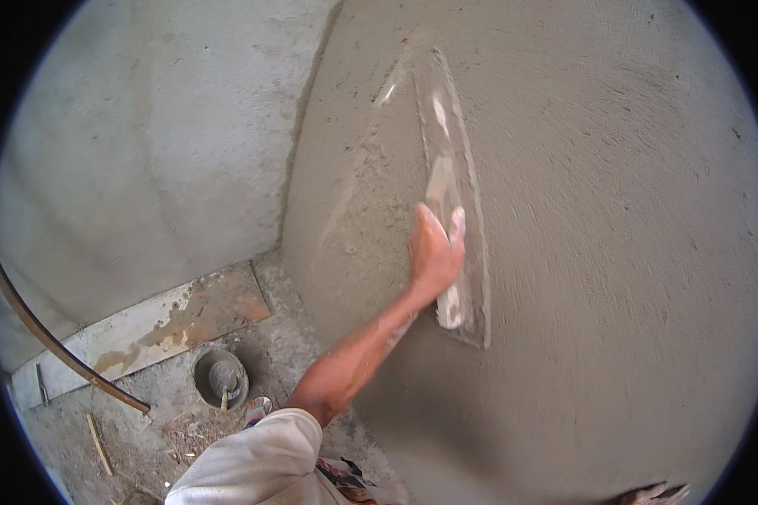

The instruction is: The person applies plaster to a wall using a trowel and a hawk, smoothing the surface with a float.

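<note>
My left hand (438, 252) is closed round the pale handle of a long plastering trowel (465, 252), its arm reaching up from the lower left. The trowel's blade narrows to a point at the top and lies against the wet grey plaster (581, 219) of the wall. Along its edges runs a rim of plaster. To the left of the blade, the plaster (362, 202) is rougher and ridged. Low at the right edge of the picture, my right hand (657, 494) is partly cut off; its visible fingers are stretched out by the wall, and nothing shows in them.
Left of the corner stands a paler, smoother wall (202, 118). A mortar-stained board (152, 328) lies along its base. On the floor are a round bucket (221, 376) with a wooden-handled tool in it and a thin stick (99, 443). A long brown strip (55, 341) leans at the left.
</note>
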`<move>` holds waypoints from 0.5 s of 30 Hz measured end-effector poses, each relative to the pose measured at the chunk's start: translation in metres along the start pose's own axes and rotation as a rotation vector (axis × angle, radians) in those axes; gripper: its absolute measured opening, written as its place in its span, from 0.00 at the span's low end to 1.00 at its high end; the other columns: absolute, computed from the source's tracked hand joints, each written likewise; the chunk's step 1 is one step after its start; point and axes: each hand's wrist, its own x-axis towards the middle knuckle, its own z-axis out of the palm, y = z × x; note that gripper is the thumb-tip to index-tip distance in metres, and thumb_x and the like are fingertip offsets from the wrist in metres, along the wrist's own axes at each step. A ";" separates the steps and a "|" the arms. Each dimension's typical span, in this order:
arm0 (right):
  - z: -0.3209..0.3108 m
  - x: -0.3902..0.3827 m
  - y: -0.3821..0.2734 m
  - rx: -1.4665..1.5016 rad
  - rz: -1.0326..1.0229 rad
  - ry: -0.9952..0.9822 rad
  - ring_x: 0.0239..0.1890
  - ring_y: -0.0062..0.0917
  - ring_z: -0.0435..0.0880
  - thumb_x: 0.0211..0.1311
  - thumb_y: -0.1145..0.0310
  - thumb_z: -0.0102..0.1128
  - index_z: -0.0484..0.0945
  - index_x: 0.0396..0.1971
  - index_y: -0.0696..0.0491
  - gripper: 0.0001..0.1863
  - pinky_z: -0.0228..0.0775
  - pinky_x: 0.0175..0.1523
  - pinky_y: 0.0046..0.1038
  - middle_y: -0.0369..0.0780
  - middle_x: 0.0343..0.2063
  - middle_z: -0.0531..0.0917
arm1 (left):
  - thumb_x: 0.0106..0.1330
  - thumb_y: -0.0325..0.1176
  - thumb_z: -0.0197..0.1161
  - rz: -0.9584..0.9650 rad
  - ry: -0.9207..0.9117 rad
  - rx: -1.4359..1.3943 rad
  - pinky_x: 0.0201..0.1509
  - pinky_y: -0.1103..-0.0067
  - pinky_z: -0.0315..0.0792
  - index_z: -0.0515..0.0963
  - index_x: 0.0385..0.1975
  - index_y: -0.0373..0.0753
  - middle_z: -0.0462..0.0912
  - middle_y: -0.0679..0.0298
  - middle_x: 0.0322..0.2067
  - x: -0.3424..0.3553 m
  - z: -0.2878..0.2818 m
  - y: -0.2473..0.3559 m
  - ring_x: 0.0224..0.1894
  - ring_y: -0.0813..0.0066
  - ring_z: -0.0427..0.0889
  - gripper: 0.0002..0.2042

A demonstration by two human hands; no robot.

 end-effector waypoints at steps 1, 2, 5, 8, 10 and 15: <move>-0.006 0.000 0.004 -0.004 -0.005 0.003 0.74 0.57 0.65 0.82 0.59 0.51 0.64 0.72 0.69 0.32 0.61 0.75 0.57 0.62 0.72 0.65 | 0.78 0.50 0.58 0.015 0.057 0.012 0.63 0.51 0.74 0.61 0.64 0.15 0.75 0.27 0.56 0.043 -0.012 0.004 0.58 0.34 0.81 0.36; -0.010 0.001 0.009 -0.013 -0.014 0.002 0.74 0.57 0.65 0.82 0.59 0.51 0.63 0.72 0.68 0.32 0.60 0.75 0.57 0.62 0.72 0.65 | 0.78 0.50 0.58 0.028 0.117 0.028 0.63 0.51 0.74 0.62 0.64 0.16 0.76 0.27 0.56 0.086 -0.026 0.008 0.57 0.35 0.82 0.35; -0.017 0.005 -0.002 -0.017 -0.027 0.004 0.74 0.57 0.64 0.82 0.59 0.51 0.63 0.72 0.69 0.32 0.60 0.75 0.57 0.62 0.73 0.64 | 0.77 0.49 0.60 -0.095 0.031 -0.181 0.49 0.55 0.83 0.65 0.60 0.24 0.85 0.40 0.46 0.212 -0.091 0.012 0.43 0.43 0.89 0.30; -0.019 0.010 -0.003 -0.058 -0.054 0.009 0.74 0.58 0.64 0.82 0.59 0.52 0.63 0.72 0.69 0.32 0.60 0.75 0.58 0.63 0.72 0.64 | 0.77 0.49 0.60 -0.156 -0.003 -0.250 0.44 0.55 0.83 0.64 0.61 0.24 0.84 0.44 0.44 0.197 -0.071 0.018 0.37 0.46 0.88 0.31; -0.016 0.008 -0.010 -0.064 -0.057 0.008 0.74 0.59 0.64 0.81 0.60 0.52 0.63 0.72 0.69 0.32 0.59 0.74 0.59 0.63 0.72 0.64 | 0.77 0.48 0.60 -0.085 -0.003 -0.088 0.39 0.59 0.83 0.62 0.62 0.24 0.83 0.47 0.40 0.148 -0.055 0.001 0.33 0.53 0.87 0.31; -0.002 -0.020 -0.010 -0.043 -0.029 -0.028 0.74 0.59 0.64 0.82 0.56 0.50 0.63 0.71 0.69 0.33 0.59 0.74 0.61 0.63 0.72 0.65 | 0.78 0.45 0.60 0.202 0.004 0.008 0.48 0.54 0.79 0.65 0.55 0.26 0.79 0.45 0.38 0.013 -0.002 -0.038 0.40 0.48 0.84 0.25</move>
